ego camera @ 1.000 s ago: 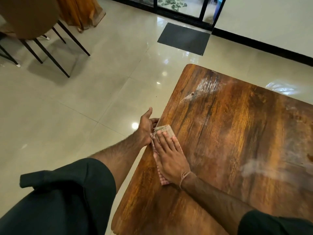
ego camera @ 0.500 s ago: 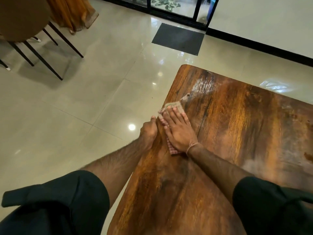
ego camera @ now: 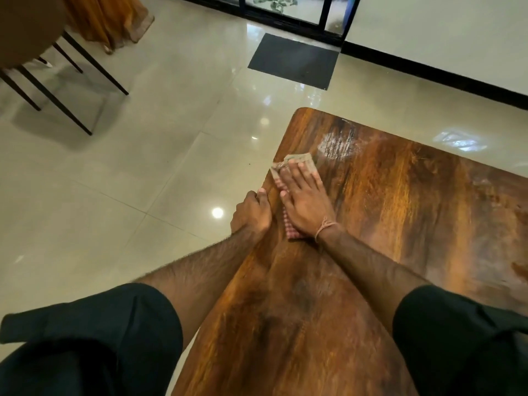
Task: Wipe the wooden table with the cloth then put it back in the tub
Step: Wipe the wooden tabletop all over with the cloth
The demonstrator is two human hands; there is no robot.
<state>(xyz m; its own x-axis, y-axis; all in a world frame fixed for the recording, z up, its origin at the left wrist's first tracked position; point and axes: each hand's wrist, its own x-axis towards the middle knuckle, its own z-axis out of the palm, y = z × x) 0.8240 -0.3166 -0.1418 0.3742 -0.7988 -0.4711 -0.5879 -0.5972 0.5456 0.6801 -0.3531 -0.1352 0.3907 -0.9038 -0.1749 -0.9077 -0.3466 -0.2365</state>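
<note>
Two hands meet at the left edge of the glossy brown wooden table (ego camera: 400, 224). The right hand (ego camera: 303, 204) lies flat with straight fingers, pressing the folded red-checked cloth (ego camera: 300, 160) down near the far left corner. The left hand (ego camera: 251, 212) curls round the edge just beside it.

— What sort of place is this?

— A tidy indoor dining or sitting room; home or small eatery, I cannot tell.

— What shows it?

— Glossy cream floor tiles (ego camera: 114, 224) and a dark grey doormat (ego camera: 294, 60) before a black-framed glass door (ego camera: 285, 10). There is a brown chair on thin black metal legs (ego camera: 28, 32), orange draped fabric (ego camera: 114, 21), a white wall with black skirting (ego camera: 443, 30) and a brown wooden surface (ego camera: 400, 224).
</note>
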